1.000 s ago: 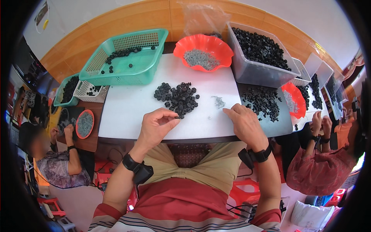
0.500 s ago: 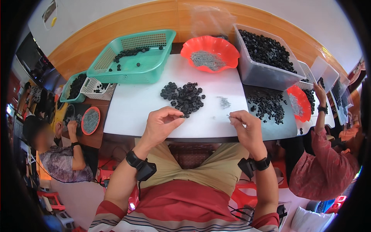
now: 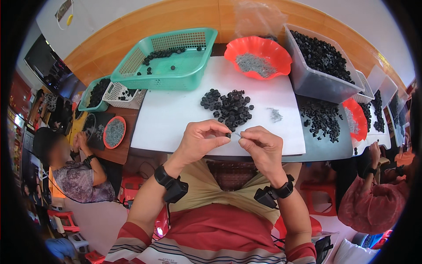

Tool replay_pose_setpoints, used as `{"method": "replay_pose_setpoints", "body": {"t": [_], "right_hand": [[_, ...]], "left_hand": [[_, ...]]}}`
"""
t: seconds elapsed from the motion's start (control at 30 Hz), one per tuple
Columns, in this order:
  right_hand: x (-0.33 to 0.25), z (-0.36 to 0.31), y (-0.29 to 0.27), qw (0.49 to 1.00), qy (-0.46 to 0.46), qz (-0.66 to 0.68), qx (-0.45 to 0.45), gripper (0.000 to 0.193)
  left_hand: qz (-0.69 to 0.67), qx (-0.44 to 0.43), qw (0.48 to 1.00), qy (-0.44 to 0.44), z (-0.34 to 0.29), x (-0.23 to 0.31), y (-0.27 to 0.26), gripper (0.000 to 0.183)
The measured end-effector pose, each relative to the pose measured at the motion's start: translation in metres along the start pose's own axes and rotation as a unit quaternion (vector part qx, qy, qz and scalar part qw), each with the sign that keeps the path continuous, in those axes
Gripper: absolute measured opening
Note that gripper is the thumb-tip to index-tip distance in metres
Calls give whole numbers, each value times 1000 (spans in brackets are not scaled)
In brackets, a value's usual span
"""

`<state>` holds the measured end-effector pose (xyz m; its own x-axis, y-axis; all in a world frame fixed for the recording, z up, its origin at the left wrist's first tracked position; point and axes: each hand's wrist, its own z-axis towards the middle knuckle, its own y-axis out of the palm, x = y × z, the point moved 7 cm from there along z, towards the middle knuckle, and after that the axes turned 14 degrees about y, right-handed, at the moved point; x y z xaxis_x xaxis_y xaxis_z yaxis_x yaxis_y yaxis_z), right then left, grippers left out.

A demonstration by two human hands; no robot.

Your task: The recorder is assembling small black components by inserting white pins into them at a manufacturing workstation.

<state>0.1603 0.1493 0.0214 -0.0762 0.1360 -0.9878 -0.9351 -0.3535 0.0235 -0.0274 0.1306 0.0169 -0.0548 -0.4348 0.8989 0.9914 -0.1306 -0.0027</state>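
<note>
My left hand [image 3: 200, 140] pinches a small black knob-like part [image 3: 228, 135] between thumb and fingertips. Close against it, my right hand [image 3: 263, 144] is closed on a thin grey screw-like pin [image 3: 238, 134] that points toward the black part. Whether the two touch is too small to make out. Just beyond my hands, a pile of black parts [image 3: 235, 108] lies on the white board [image 3: 169, 121]. To its right sits a little heap of grey pins [image 3: 275, 115].
A green basket [image 3: 167, 79], a red scalloped bowl [image 3: 233, 55] of pins and a clear bin [image 3: 303, 75] of black parts line the back. Loose black parts [image 3: 323, 121] lie on the grey surface at right. Co-workers sit left [image 3: 83, 180] and right [image 3: 373, 207].
My right hand has moved left with the pin, up to the black part in my left hand. The right co-worker's raised arm has come down. The whole view has shifted slightly.
</note>
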Motion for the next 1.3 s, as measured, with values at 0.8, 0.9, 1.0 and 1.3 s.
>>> {"method": "replay_pose_setpoints", "body": {"t": [0.8,0.9,1.0,1.3], "right_hand": [[3,6,10,999,29,28,-23,18],[6,6,9,999,21,23,-23,17],[5,6,8,997,51,54,-16,16],[7,7,4,994,70,83,-12,15]], "left_hand": [[3,-4,1000,2,0,4,-2,21],[2,-4,1000,3,0,4,-2,21],[6,-2,1000,4,0,7,-1,20],[-9,1,1000,28,-1,8,-2,17]]}}
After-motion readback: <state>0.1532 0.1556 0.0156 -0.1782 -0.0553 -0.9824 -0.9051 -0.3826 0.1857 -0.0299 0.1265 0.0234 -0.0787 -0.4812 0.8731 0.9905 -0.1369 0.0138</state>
